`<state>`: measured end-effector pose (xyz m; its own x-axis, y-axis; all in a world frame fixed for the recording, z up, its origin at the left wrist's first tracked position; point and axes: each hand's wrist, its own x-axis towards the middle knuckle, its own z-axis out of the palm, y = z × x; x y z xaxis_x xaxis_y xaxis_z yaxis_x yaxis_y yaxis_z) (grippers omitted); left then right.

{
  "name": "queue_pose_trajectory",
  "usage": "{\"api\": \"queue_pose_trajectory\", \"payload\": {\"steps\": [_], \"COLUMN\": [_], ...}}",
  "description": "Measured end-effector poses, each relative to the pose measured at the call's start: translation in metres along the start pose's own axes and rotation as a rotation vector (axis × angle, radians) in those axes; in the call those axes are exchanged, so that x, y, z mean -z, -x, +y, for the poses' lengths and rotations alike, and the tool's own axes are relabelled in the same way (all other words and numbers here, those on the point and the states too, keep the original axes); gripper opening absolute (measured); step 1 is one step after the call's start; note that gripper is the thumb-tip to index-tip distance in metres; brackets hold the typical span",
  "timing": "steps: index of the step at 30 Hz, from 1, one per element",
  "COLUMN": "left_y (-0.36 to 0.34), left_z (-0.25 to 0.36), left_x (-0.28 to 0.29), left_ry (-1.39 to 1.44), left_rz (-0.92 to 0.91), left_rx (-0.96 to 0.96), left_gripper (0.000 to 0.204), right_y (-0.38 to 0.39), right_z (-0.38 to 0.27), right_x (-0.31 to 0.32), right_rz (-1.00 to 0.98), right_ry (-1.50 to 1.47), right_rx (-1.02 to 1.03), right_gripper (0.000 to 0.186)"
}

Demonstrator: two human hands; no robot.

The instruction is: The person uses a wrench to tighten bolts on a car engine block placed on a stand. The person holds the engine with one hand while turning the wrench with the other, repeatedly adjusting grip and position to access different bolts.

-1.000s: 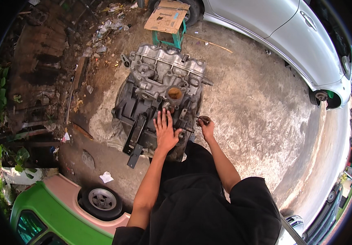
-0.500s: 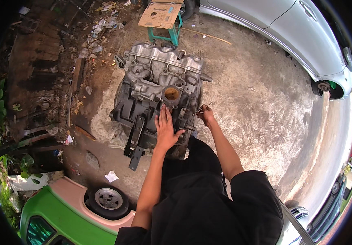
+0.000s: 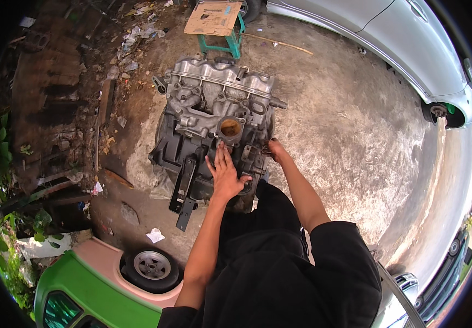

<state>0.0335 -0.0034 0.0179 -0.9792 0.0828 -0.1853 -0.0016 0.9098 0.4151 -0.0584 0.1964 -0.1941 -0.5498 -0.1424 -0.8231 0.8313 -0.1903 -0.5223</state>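
Observation:
A grey metal car engine [image 3: 208,87] sits on the ground in front of me, its silvery ribbed cover on the far side. My left hand [image 3: 226,180] lies flat on its near part, fingers stretched toward a round flanged opening [image 3: 229,128] with a brownish inside, thumb spread to the right. At the engine's right side my right hand [image 3: 276,150] is closed, its fingertips against the edge. What it grips is too small and dark to make out. A black slotted metal bracket [image 3: 183,191] sticks out toward me left of my left hand.
Beyond the engine stands a green stool [image 3: 220,44] with a brown board [image 3: 214,17] on it. A silver car [image 3: 378,33] is at the far right, a green and pink car [image 3: 82,284] at the near left. Litter [image 3: 134,35] and planks [image 3: 104,101] lie along the left.
My right hand has moved slightly left, closer against the engine's side, and the thin dark piece at its fingers shows less. My left hand stays on the engine. The view has shifted a little.

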Motion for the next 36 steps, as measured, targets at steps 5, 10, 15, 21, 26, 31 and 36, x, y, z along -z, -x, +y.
{"api": "queue_pose_trajectory", "payload": {"steps": [5, 10, 15, 21, 26, 31, 36], "left_y": [-0.001, 0.000, -0.001, -0.001, -0.001, -0.001, -0.001], "left_z": [0.002, 0.003, 0.003, 0.002, 0.001, 0.002, 0.002], "left_x": [0.002, 0.003, 0.002, 0.000, -0.002, -0.002, -0.001], "left_ry": [0.008, -0.005, -0.019, 0.003, -0.018, -0.008, 0.013], "left_rz": [-0.003, -0.011, -0.014, 0.030, 0.029, 0.017, 0.019], "left_rx": [-0.001, 0.002, -0.002, -0.017, -0.031, -0.022, -0.010], "left_gripper": [0.135, 0.136, 0.137, 0.134, 0.137, 0.138, 0.139], "right_y": [-0.014, -0.021, -0.025, -0.023, -0.011, 0.006, 0.025], "right_z": [0.000, -0.006, -0.010, -0.011, -0.019, -0.027, -0.017], "right_x": [-0.007, -0.011, -0.008, -0.010, -0.022, -0.031, -0.039], "right_rz": [0.001, -0.019, -0.098, -0.084, 0.015, 0.128, 0.316], "right_ry": [0.048, 0.141, 0.102, 0.042, 0.197, 0.120, 0.259], "right_rx": [0.040, -0.013, -0.032, -0.010, 0.032, 0.046, 0.267], "right_gripper": [0.035, 0.034, 0.028, 0.030, 0.035, 0.029, 0.032]}}
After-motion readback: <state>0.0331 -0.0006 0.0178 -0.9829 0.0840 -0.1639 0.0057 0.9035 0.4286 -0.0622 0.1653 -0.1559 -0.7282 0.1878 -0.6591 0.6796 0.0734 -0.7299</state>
